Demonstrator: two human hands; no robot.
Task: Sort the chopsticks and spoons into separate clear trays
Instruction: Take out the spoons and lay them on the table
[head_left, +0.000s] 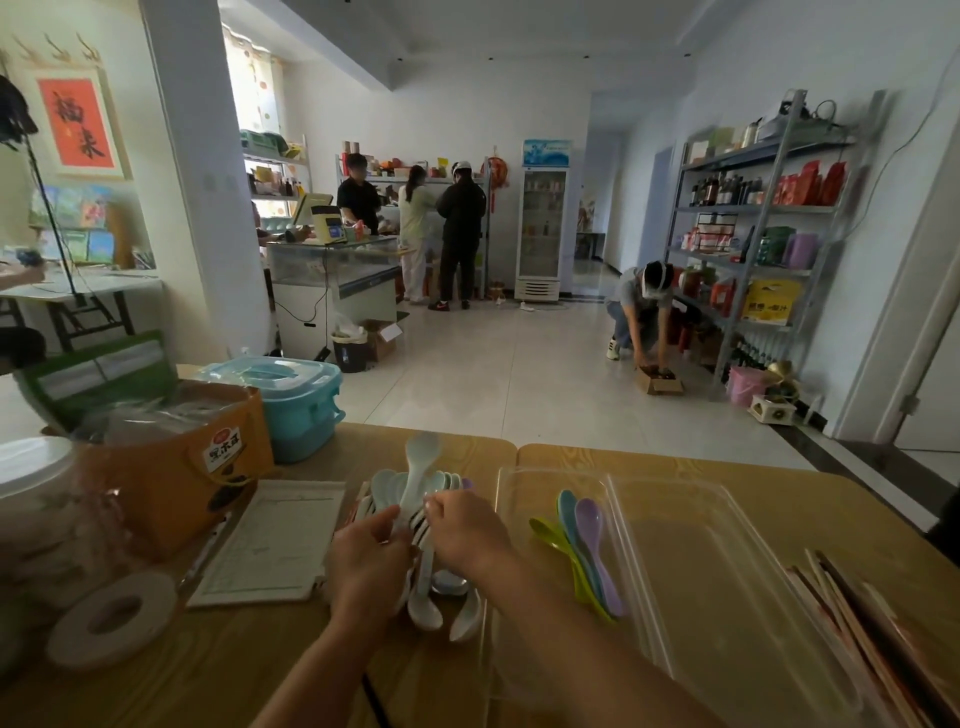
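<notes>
A heap of pale plastic spoons (415, 483) lies on the wooden table (260, 675) in front of me. My left hand (366, 561) and my right hand (465, 530) are both on the heap, fingers curled around spoon handles; one pale spoon (421, 457) sticks up between them. To the right stands a clear tray (524, 483) holding three spoons, green, blue and purple (584, 545). A second clear tray (727, 597) beside it holds chopsticks (872, 634) at its right side.
On the left of the table stand an orange carton (171, 467), a blue lidded box (296, 400), a paper pad (270, 540), a roll of white tape (111, 618) and a clear jar (31, 483). Beyond the table, several people stand by shop shelves.
</notes>
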